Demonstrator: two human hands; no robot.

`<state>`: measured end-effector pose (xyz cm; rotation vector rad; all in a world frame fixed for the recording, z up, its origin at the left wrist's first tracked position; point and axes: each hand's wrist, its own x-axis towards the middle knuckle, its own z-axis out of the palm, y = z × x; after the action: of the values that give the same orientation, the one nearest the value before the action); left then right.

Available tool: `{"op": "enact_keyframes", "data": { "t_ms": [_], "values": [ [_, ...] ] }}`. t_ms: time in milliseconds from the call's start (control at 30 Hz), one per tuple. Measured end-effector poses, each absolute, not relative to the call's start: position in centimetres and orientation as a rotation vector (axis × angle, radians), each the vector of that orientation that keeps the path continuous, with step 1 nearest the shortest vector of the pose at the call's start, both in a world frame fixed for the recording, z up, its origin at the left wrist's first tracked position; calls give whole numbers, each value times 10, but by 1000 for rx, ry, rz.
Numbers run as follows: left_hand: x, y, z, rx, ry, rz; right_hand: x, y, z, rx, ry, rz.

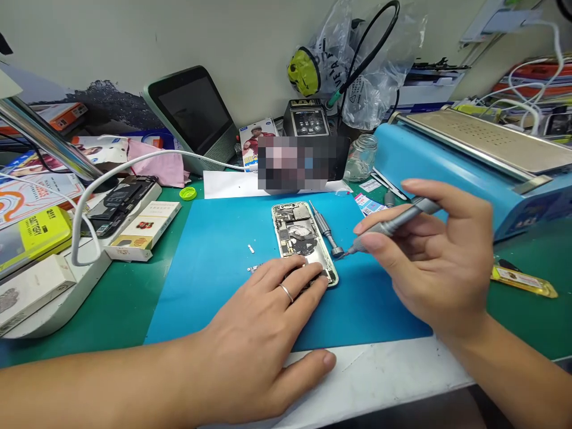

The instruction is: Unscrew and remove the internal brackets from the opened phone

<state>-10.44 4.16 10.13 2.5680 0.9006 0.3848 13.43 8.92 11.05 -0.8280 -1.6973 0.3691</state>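
Note:
An opened phone [304, 229] lies on the blue mat [214, 238], its circuit board and inner parts showing. My left hand [268, 322] rests palm down, fingers stretched over the phone's lower end and partly hiding it; a ring is on one finger. My right hand [438, 256] grips a grey precision screwdriver [393, 223] between thumb and fingers, its tip pointing down to the left, beside the phone. A second screwdriver [326, 229] lies along the phone's right edge, its cap near that tip. Small loose parts [251, 249] lie left of the phone.
A blue machine [429, 173] with a metal top plate stands at the right. Behind the mat are a glass jar [361, 158] and a tilted smart display [192, 113]. Small boxes [145, 229] and a white cable [134, 161] occupy the left. A yellow packet [522, 280] lies far right.

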Motion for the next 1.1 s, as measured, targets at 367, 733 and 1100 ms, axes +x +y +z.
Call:
{"op": "enact_keyframes", "data": {
  "t_ms": [367, 733, 1100],
  "values": [
    [-103, 45, 101, 2599, 873, 352, 137, 85, 93, -756, -1849, 231],
    [-102, 46, 102, 2587, 875, 314, 134, 83, 94, -789, -1881, 166],
    [-104, 45, 103, 2578, 867, 329, 136, 83, 93, -823, -1913, 128]
  ]
}}
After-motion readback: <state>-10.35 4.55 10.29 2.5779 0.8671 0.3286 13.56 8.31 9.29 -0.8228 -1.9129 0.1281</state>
